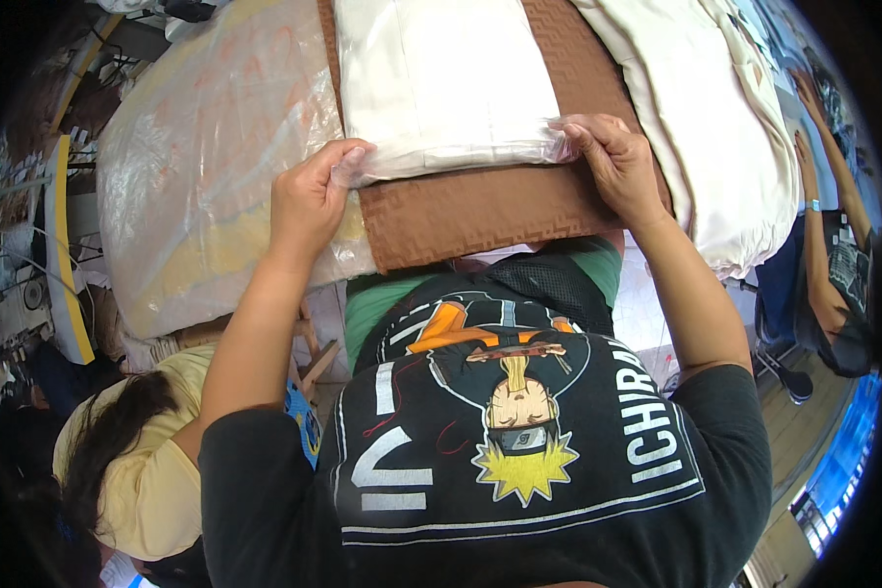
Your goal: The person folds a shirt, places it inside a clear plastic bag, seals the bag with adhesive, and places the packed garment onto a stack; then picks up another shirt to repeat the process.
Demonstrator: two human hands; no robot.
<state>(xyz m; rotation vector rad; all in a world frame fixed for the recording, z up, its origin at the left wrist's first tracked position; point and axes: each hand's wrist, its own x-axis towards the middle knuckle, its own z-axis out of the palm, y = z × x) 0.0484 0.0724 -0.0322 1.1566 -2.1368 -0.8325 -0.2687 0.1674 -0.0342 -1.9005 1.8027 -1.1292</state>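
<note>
A folded white garment in a clear plastic bag (446,83) lies on a brown patterned cloth (480,211) in front of me. My left hand (314,186) is closed on the near left corner of the bag, pinching the clear film. At the near right corner, my right hand (612,162) pinches the film between thumb and fingers. Between my hands the bag's near edge runs fairly straight, with the film gathered at both corners. The far end of the bag is cut off by the top of the view.
Left on the table is a large clear plastic sheet (216,147) over yellowish material. Cream fabric (706,118) lies in long folds on the right. A person in a yellow shirt (142,470) is close on my left; another person's arms (818,196) reach over blue cloth at far right.
</note>
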